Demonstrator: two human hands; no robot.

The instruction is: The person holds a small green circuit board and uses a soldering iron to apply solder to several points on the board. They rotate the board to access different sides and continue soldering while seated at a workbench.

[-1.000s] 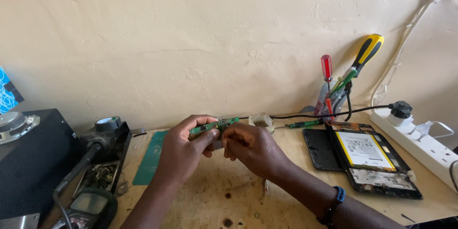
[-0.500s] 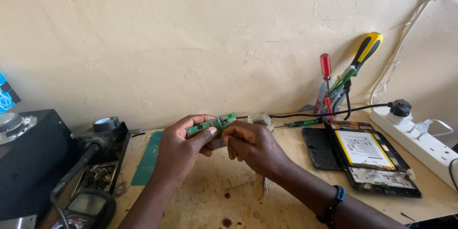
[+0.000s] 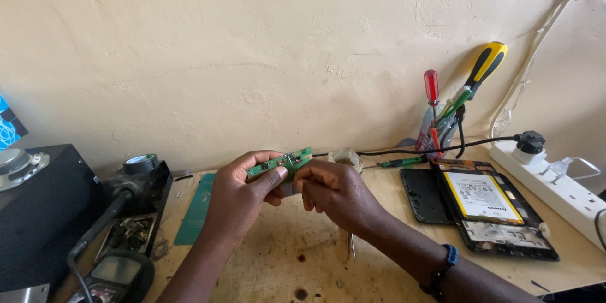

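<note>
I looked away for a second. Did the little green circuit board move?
Yes, slightly. The small green circuit board, pinched by the left hand and right hand, has tilted, its right end now higher against the black cable.

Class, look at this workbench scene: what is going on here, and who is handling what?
A person holds a small green circuit board up over a wooden workbench, pinched between the left hand and the right hand. To the right lies an opened tablet with its back cover off, and screwdrivers stand against the wall. A power strip sits at the far right.
</note>
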